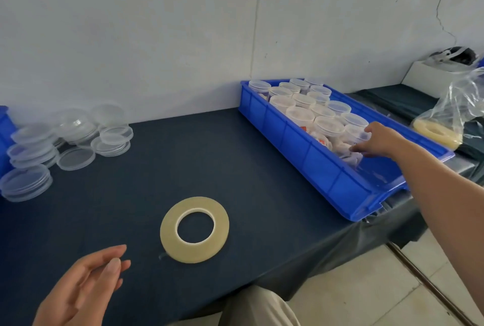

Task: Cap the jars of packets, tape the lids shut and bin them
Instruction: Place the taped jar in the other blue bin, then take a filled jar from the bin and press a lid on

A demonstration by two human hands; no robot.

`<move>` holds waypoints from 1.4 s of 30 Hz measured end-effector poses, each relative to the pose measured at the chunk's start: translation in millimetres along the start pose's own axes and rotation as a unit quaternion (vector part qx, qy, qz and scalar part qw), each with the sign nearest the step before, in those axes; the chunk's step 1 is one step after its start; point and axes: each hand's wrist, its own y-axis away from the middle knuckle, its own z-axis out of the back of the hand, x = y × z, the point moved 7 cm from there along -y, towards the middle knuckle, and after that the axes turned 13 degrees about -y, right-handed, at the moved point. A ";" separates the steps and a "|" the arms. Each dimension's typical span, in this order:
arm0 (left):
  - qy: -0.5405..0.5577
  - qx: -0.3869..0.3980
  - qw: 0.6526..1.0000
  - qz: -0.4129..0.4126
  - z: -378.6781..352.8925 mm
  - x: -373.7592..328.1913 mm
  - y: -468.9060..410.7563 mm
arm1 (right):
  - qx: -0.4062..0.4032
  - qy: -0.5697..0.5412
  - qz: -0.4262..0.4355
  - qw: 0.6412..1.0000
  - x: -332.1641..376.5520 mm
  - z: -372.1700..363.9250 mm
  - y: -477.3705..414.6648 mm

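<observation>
Right hand [379,142] reaches into the blue bin [301,158], touching the nearest jar [354,133]; grip unclear. Other jars stand upright, lids up. Left hand [86,286] hangs relaxed near the flat-lying tape roll [167,231].

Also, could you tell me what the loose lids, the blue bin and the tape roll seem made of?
Lids: clear glossy plastic, the cloth shows through. Bin: opaque blue moulded plastic, ribbed walls. Tape roll: translucent yellowish film, probably plastic, on a white core.
</observation>
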 end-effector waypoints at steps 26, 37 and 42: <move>-0.047 0.097 0.994 0.031 0.4 12.5 6.1 | -0.090 -0.296 0.234 0.922 187.4 2.4 135.2; -0.114 0.099 0.988 0.024 25.2 20.7 29.8 | 0.175 -0.313 0.404 0.842 288.1 -251.2 377.4; -0.172 0.056 0.983 0.004 55.2 12.1 28.3 | 0.110 -0.126 0.578 0.799 295.5 -281.3 413.2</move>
